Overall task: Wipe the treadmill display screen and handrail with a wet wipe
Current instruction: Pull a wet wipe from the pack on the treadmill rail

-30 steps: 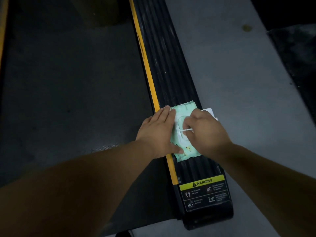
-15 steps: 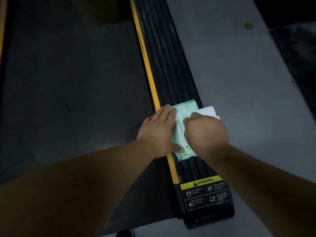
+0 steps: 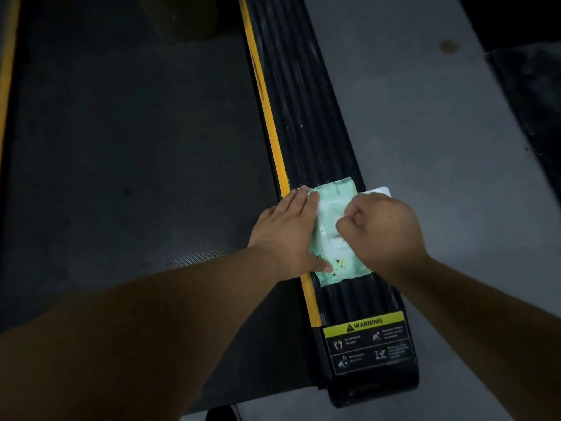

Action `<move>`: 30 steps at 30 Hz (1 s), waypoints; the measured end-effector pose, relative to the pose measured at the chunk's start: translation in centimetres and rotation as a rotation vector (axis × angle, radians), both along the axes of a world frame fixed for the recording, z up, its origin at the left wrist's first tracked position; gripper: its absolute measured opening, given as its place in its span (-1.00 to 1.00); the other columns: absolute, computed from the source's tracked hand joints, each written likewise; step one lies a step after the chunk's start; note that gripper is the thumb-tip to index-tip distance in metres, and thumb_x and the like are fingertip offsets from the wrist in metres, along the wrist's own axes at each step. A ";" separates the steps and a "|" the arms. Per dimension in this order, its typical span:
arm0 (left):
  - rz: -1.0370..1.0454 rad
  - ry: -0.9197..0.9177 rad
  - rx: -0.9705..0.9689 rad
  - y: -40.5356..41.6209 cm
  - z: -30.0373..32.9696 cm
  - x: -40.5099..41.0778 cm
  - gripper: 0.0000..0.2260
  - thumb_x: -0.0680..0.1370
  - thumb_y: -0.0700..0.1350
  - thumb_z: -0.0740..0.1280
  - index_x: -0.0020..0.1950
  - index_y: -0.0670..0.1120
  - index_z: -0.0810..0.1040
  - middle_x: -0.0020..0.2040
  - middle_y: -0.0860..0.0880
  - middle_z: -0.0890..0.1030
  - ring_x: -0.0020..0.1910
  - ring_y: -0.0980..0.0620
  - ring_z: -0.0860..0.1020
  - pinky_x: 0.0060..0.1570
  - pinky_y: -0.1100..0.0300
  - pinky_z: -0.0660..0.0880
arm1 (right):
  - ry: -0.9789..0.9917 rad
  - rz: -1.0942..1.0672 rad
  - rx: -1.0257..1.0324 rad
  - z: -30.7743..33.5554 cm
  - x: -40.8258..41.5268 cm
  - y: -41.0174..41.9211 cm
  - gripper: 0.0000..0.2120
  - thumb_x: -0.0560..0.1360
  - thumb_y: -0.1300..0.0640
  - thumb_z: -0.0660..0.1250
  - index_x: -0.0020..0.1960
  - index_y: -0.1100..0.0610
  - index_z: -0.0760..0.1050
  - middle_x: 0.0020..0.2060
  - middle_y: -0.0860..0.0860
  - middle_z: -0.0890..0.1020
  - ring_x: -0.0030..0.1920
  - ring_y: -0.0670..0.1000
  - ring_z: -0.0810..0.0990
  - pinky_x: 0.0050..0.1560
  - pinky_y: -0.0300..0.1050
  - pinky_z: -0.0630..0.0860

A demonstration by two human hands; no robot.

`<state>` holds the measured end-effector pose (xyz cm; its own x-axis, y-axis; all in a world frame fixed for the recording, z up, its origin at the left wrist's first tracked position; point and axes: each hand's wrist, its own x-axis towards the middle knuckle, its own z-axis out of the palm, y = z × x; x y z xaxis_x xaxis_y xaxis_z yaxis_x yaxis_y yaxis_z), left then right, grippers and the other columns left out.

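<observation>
Lying lengthwise on side rail (image 3: 306, 117), wipe pack (image 3: 335, 205) sits under both hands. Left hand (image 3: 288, 232) flat, pinning its edge; right hand (image 3: 382, 229) nearer the opening, fingers pinched there, contents unclear.

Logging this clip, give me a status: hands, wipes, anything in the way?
Left hand flat on wet wipe pack, pinning it to treadmill side rail. Right hand fisted over pack's opening. No wipe visibly out. Nothing in the way.
</observation>
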<state>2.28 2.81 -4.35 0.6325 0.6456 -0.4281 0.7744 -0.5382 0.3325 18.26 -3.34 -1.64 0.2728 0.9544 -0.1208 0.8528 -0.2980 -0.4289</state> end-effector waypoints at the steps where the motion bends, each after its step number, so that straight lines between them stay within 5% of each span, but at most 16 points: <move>1: 0.002 -0.001 0.001 0.0 0.0 0.0 0.19 0.37 0.37 0.49 0.66 -0.02 -0.24 0.69 -0.01 -0.23 0.65 0.02 -0.19 0.58 -0.06 -0.02 | 0.105 -0.055 0.020 0.5 0.1 -0.4 -0.88 0.47 0.15 0.34 -0.23 0.14 0.56 -0.38 -0.04 0.56 -0.32 0.03 0.53 -0.29 -0.11 0.42; 5: 0.002 0.010 0.004 0.0 0.0 0.1 0.19 0.38 0.37 0.49 0.66 -0.01 -0.25 0.68 0.00 -0.24 0.65 0.03 -0.20 0.58 -0.05 -0.04 | 0.395 -0.246 0.136 1.6 -0.5 -1.4 -0.92 0.49 0.20 0.34 -0.18 0.13 0.56 -0.39 -0.04 0.57 -0.33 0.00 0.54 -0.23 0.01 0.54; 8: 0.000 0.011 -0.002 -0.1 0.0 0.1 0.18 0.38 0.37 0.48 0.66 -0.02 -0.25 0.68 -0.01 -0.25 0.65 0.03 -0.20 0.58 -0.05 -0.05 | 0.324 -0.210 0.063 0.6 -1.0 -1.4 -0.85 0.53 0.03 0.39 0.03 0.08 0.52 -0.19 -0.06 0.60 -0.19 -0.01 0.59 -0.16 -0.03 0.52; 11: 0.000 0.011 0.006 -0.1 0.0 0.1 0.18 0.38 0.36 0.49 0.66 -0.03 -0.25 0.68 -0.01 -0.24 0.65 0.02 -0.20 0.58 -0.05 -0.04 | 0.166 -0.147 -0.033 0.2 -1.2 -0.4 -0.79 0.54 0.02 0.39 -0.22 0.03 0.46 -0.33 -0.07 0.52 -0.30 -0.04 0.52 -0.30 -0.12 0.38; 13: 0.003 0.013 0.002 -0.1 0.1 0.1 0.18 0.38 0.36 0.49 0.66 -0.02 -0.25 0.68 -0.01 -0.24 0.65 0.03 -0.19 0.58 -0.06 -0.03 | 0.240 -0.218 -0.026 0.5 -1.2 0.3 -0.79 0.57 0.06 0.36 -0.24 0.03 0.53 -0.39 -0.07 0.55 -0.34 -0.03 0.55 -0.23 -0.08 0.51; 15: 0.008 0.009 -0.004 -0.1 0.2 0.1 0.18 0.38 0.35 0.50 0.66 -0.02 -0.24 0.69 -0.01 -0.23 0.65 0.03 -0.19 0.57 -0.06 -0.03 | 0.327 -0.290 0.055 2.0 -1.3 0.6 -0.85 0.57 0.06 0.37 -0.17 0.05 0.60 -0.39 -0.06 0.60 -0.34 -0.03 0.59 -0.08 -0.02 0.60; 22: 0.009 0.009 0.013 -0.2 0.2 0.1 0.18 0.37 0.35 0.51 0.66 -0.03 -0.21 0.69 -0.02 -0.19 0.65 0.00 -0.16 0.58 -0.06 -0.01 | 0.762 -0.405 0.468 9.1 -1.3 1.1 -0.85 0.60 0.08 0.37 -0.15 0.02 0.58 -0.29 -0.05 0.63 -0.29 -0.12 0.58 -0.28 -0.22 0.55; 24: 0.008 0.009 -0.004 -0.2 0.3 0.1 0.18 0.37 0.35 0.51 0.66 -0.02 -0.21 0.69 -0.02 -0.20 0.65 0.01 -0.17 0.58 -0.06 -0.01 | 0.791 -0.449 0.584 10.4 -0.5 1.5 -0.86 0.62 0.09 0.33 -0.12 0.06 0.55 -0.24 0.03 0.64 -0.24 -0.08 0.61 -0.21 -0.15 0.60; 27: 0.033 -0.003 -0.064 -0.1 0.5 0.0 0.16 0.38 0.39 0.47 0.67 0.01 -0.23 0.68 0.04 -0.22 0.65 0.05 -0.19 0.58 -0.08 -0.02 | 0.796 -0.524 0.753 11.2 1.4 1.6 -0.80 0.59 0.04 0.30 -0.02 0.19 0.53 -0.08 0.31 0.64 -0.05 0.26 0.66 -0.01 0.27 0.62; 30: 0.121 -0.083 -0.113 -0.1 0.9 0.3 -0.04 0.49 0.45 0.27 0.68 0.02 -0.07 0.70 0.04 -0.09 0.65 0.07 -0.13 0.60 -0.10 0.04 | 0.692 -0.579 0.743 10.3 3.4 0.7 -0.65 0.63 0.02 0.25 0.13 0.34 0.48 0.02 0.37 0.62 -0.04 0.28 0.65 -0.02 0.16 0.64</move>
<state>2.56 2.73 -3.45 0.5889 0.6699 -0.4520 0.7989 -0.3978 0.4512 21.62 -2.65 8.67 0.7850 0.6076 0.1211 0.1873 -0.0464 -0.9812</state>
